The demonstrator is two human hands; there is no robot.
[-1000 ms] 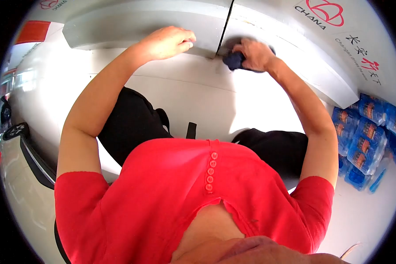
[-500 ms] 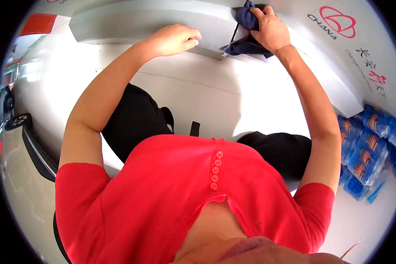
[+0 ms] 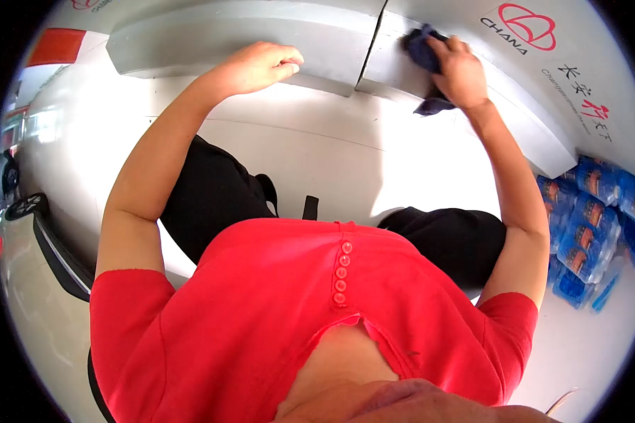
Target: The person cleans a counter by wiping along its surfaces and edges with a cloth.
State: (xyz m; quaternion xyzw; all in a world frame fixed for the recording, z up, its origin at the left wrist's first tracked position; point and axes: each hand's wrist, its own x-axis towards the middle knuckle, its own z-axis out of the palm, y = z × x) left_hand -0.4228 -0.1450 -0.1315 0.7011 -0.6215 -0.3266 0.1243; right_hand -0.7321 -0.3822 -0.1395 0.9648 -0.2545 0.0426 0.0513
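My right hand [image 3: 463, 73] is closed on a dark blue cloth [image 3: 423, 51], pressed against the grey base ledge [image 3: 391, 60] to the right of a dark vertical seam. One end of the cloth hangs below the hand, at the ledge's lower edge. My left hand [image 3: 264, 67] hovers in front of the ledge's left part [image 3: 212, 39], its fingers loosely bent and nothing visible in them. Thumb and index finger stand a little apart.
A white panel [image 3: 543, 77] with red and black lettering rises above the ledge. Blue shrink-wrapped bottle packs [image 3: 589, 229] stand on the floor at the right. At the left is a light-coloured car [image 3: 42, 282]. My black-clad knees are below the ledge.
My right hand first went up with the cloth to the seam, then moved right and slightly down along the ledge. My left hand has shifted slightly left, still loosely bent.
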